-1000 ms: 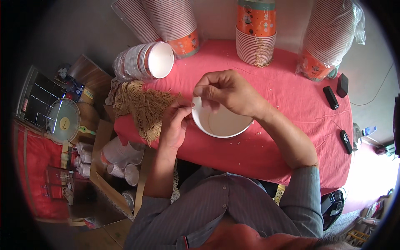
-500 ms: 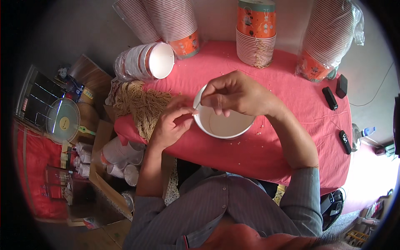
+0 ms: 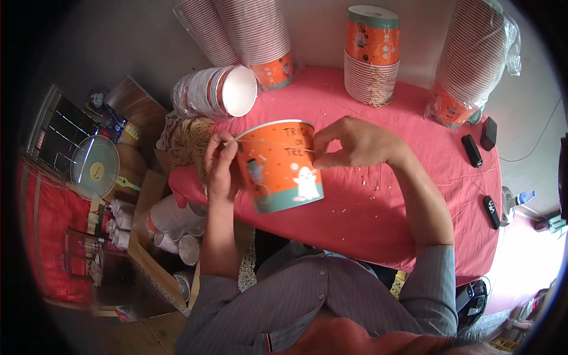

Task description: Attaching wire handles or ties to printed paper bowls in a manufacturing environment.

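An orange paper bucket [image 3: 275, 177] with a teal bottom band, a white ghost and dark lettering is raised between my hands, its printed side facing me. Across that side, below the white rim, runs a thin tan cord [image 3: 269, 142]. My left hand [image 3: 221, 165] pinches at the bucket's upper left edge, where one end of the cord meets the fingertips. At the right edge my right hand [image 3: 358, 144] is closed, thumb and fingers gripping the bucket's side by the other end of the cord. A bundle of tan cords [image 3: 190, 142] lies beside my left hand, partly hidden by it.
Wrapped bucket stacks [image 3: 254, 35] stand at the back left, with a toppled stack [image 3: 207, 92] before them. Another stack [image 3: 371, 53] and a wrapped one [image 3: 467, 65] stand farther right. Small white beads [image 3: 371, 183] dot the pink cloth [image 3: 402, 225]. Dark small devices [image 3: 471, 150] lie at right.
The bucket has gone from standing with its mouth upward to being lifted and tipped, showing its printed side. My hands have moved apart to its two edges, the cord now stretched between them.
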Available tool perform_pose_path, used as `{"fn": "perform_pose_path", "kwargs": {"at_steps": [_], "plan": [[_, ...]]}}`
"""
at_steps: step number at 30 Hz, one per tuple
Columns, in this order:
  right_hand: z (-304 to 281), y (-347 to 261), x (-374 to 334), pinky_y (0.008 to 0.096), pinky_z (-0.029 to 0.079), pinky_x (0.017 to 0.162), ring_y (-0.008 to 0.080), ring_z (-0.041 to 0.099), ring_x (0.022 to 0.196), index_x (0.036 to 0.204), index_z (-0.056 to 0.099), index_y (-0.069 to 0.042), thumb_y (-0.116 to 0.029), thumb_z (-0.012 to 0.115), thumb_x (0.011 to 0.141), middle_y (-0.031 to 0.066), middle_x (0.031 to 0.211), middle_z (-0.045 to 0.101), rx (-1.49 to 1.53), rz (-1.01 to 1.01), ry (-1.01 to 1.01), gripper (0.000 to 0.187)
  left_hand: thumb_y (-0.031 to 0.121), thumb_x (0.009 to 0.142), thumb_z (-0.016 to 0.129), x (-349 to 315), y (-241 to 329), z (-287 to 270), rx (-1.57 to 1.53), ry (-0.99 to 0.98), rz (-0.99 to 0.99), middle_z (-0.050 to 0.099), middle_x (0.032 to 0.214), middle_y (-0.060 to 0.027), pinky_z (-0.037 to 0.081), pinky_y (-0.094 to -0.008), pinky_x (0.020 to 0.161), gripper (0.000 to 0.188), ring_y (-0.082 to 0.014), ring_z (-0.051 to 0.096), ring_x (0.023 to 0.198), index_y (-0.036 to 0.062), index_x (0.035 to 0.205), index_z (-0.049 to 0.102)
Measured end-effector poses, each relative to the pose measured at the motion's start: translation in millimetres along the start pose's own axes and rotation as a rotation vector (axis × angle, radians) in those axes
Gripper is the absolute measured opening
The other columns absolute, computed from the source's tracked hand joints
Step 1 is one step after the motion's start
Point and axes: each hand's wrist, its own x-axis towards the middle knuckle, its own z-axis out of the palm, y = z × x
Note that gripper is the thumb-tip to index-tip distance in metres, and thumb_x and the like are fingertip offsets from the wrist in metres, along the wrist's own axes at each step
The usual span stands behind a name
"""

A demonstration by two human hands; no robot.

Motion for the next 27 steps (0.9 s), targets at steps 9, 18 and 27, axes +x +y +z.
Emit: {"fn": "perform_pose_path", "kwargs": {"at_steps": [9,18,27], "plan": [[9.5,7.2,9.1,0.043,0.056,0.102,0.0278,0.074,0.113,0.152,0.056,-0.006,-0.054,0.095,0.081,0.0141,0.111,0.078,0.147,0.006,0.009,0.094,0.016,0.112,0.061,30.2,-53.3,-35.8,-0.194,0.084,-0.341,0.07,0.106,-0.0021,0.059,-0.0313,0.084,0.013,-0.0132,0.07,0.095,0.0076,0.122,0.064],[12.5,38.4,22.1,0.0403,0.06,0.094,0.0214,0.074,0.105,0.167,0.042,-0.009,-0.044,0.083,0.093,0.0119,0.106,0.073,0.459,0.149,0.083,0.091,0.026,0.115,0.051,48.8,-88.4,-32.0,-0.286,0.1,-0.41,0.072,0.14,-0.0122,0.063,-0.0413,0.094,0.042,-0.0221,0.074,0.117,-0.0006,0.144,0.065],[6.0,52.4,23.6,0.041,0.066,0.079,0.0191,0.074,0.103,0.169,0.036,-0.006,-0.04,0.067,0.1,0.0117,0.119,0.074,0.746,0.347,0.309,0.083,0.033,0.114,0.062,-0.5,-75.3,-21.5,0.418,0.109,-0.163,0.068,0.138,-0.0097,0.059,-0.0365,0.097,0.045,-0.0204,0.07,0.118,0.0014,0.146,0.061]]}}
